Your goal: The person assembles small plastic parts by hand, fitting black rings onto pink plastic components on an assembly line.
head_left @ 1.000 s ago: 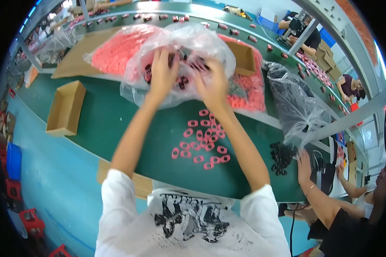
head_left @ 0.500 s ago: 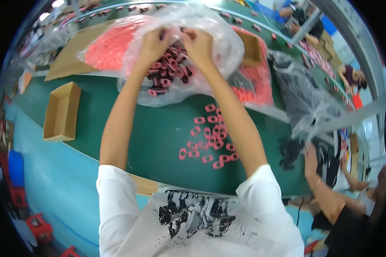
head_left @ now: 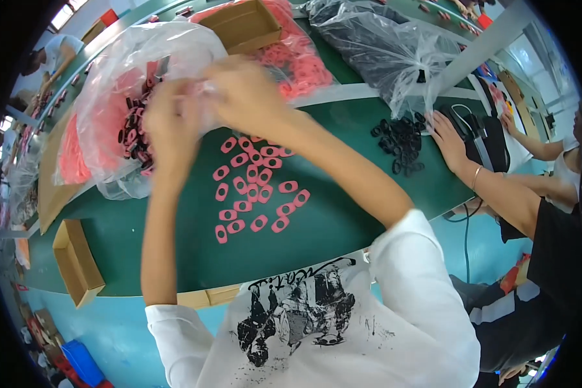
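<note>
My left hand (head_left: 171, 113) and my right hand (head_left: 249, 87) are close together over the far side of the green table, at the right edge of a clear plastic bag (head_left: 187, 40). Motion smears the fingers of both, so what they hold, if anything, cannot be made out. In the bag lie many small pink-and-black parts (head_left: 134, 129). Flat pink pieces with a round hole (head_left: 253, 173) are scattered over the table to the right of my left forearm, some partly behind my right arm.
An open cardboard box (head_left: 77, 268) sits at the table's left edge; another cardboard box (head_left: 242, 26) rests on bagged pink parts (head_left: 304, 71). Black rings (head_left: 401, 145) lie near a tied bag of dark parts (head_left: 375, 45). At right a co-worker's hand (head_left: 449, 142) touches the table.
The view has swung to the right. My hands have left the top of the bag's opening and come nearer, to its right edge. More of the pink pieces and black rings shows.
</note>
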`<action>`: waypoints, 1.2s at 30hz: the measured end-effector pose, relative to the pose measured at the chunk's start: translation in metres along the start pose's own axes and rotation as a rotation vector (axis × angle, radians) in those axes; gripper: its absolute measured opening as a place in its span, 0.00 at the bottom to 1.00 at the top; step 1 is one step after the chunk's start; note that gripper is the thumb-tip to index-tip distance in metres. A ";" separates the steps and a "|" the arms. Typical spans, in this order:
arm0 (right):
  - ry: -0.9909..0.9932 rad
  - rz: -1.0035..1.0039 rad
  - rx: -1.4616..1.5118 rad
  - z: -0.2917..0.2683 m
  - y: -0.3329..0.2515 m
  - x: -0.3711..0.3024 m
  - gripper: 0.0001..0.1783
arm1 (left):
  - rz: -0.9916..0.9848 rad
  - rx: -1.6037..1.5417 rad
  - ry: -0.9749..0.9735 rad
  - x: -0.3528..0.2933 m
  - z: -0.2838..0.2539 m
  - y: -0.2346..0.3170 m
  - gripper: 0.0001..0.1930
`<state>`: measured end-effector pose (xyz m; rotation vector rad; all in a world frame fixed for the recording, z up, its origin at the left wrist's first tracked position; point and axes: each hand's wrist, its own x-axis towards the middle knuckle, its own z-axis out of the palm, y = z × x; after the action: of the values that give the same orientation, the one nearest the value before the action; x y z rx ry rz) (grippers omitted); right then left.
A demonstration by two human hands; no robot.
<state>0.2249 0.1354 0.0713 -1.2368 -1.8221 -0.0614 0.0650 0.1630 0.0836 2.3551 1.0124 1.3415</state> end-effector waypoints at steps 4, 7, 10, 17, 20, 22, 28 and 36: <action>0.218 0.196 -0.447 -0.116 0.025 -0.108 0.26 | 0.351 -0.249 -0.273 -0.031 0.111 0.070 0.18; 0.140 0.482 -0.751 -0.171 0.045 -0.214 0.31 | 0.502 -0.307 -0.278 -0.056 0.192 0.118 0.23; -0.100 0.693 -0.766 -0.175 0.059 -0.266 0.31 | 0.548 -0.154 -0.371 -0.078 0.249 0.129 0.25; -0.243 0.507 -0.527 -0.145 0.034 -0.255 0.32 | 0.511 -0.018 -0.566 -0.109 0.195 0.103 0.34; -0.305 0.469 -0.428 -0.140 0.036 -0.236 0.34 | 0.476 0.143 -0.596 -0.100 0.173 0.085 0.35; -0.348 0.381 -0.454 -0.141 0.045 -0.219 0.35 | 0.510 0.156 -0.583 -0.081 0.181 0.071 0.35; -0.427 0.403 -0.459 -0.143 0.017 -0.248 0.44 | 0.540 0.128 -0.724 -0.114 0.150 0.085 0.33; 0.007 0.365 -0.231 -0.163 0.008 -0.251 0.21 | 0.450 -0.120 -0.562 -0.083 0.133 0.085 0.23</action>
<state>0.3575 -0.1199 -0.0094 -1.7127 -1.5883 -0.0725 0.1856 0.0611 0.0000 2.7182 0.2451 0.7316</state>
